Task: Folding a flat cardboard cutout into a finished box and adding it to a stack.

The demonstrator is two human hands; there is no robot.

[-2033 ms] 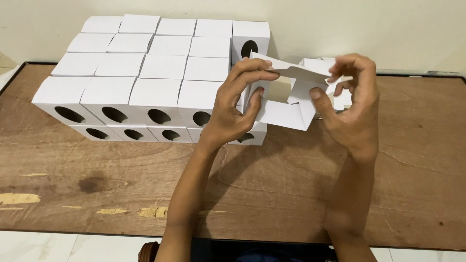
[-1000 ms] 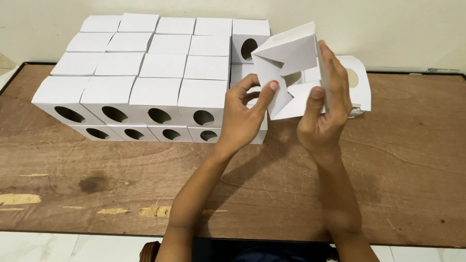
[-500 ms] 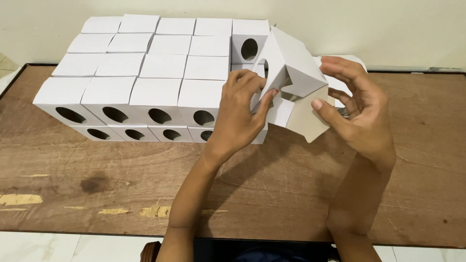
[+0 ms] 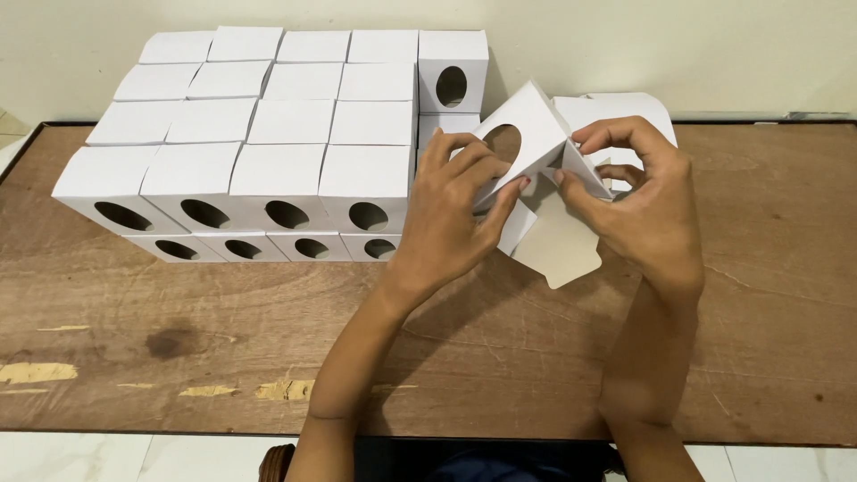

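A white cardboard box (image 4: 528, 143) with an oval cut-out is held tilted above the wooden table (image 4: 768, 295), partly folded, one flap hanging down toward me. My left hand (image 4: 451, 210) grips its left side with fingers spread over the panel. My right hand (image 4: 647, 201) pinches the side flaps at its right end. Both hands are just right of a stack of finished white boxes (image 4: 259, 152) with oval holes facing me.
One more white box (image 4: 453, 71) stands on top at the stack's right end, hole toward me. Flat white cardboard blanks (image 4: 625, 112) lie behind my right hand near the wall. The table's surface is scratched, with pale chipped patches (image 4: 36, 370) at the front left.
The box has been turned in my hands from an open blank into a near-cube. Its holed face now points up and left, and my right hand has shifted onto the end flaps.
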